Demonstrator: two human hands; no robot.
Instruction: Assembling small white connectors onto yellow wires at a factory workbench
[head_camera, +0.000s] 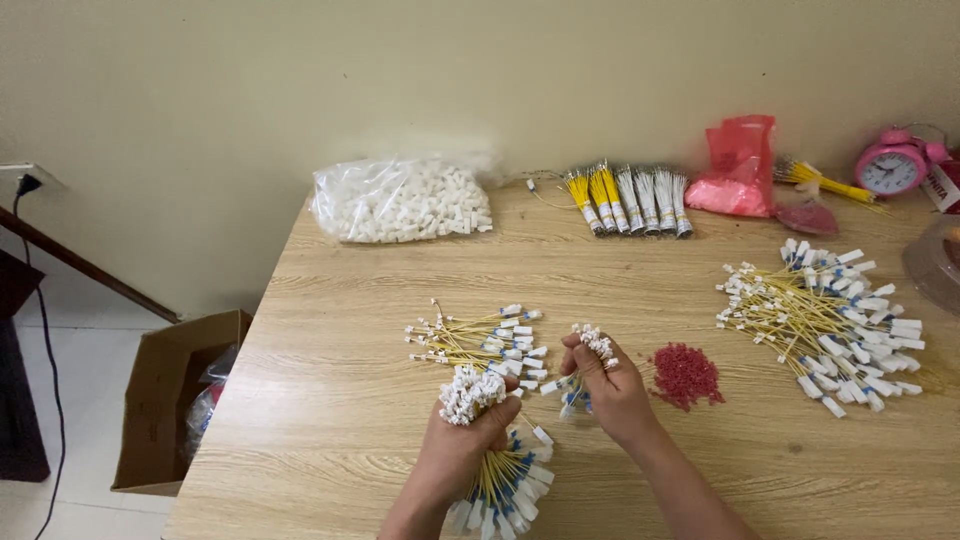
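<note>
Wooden table carries loose wire piles. Left hand grips a big bundle mid-length; right hand pinches a few wires. They look light, springy, likely slippery; best held around the middle.

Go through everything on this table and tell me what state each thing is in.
Left hand: shut on a wire bundle, held upright.
Right hand: shut on a smaller wire bunch.
Loose wires: lying flat.
Wire pile: spread out.
Red beads: heaped.
Clear bag: full.
Cardboard box: open.
</note>
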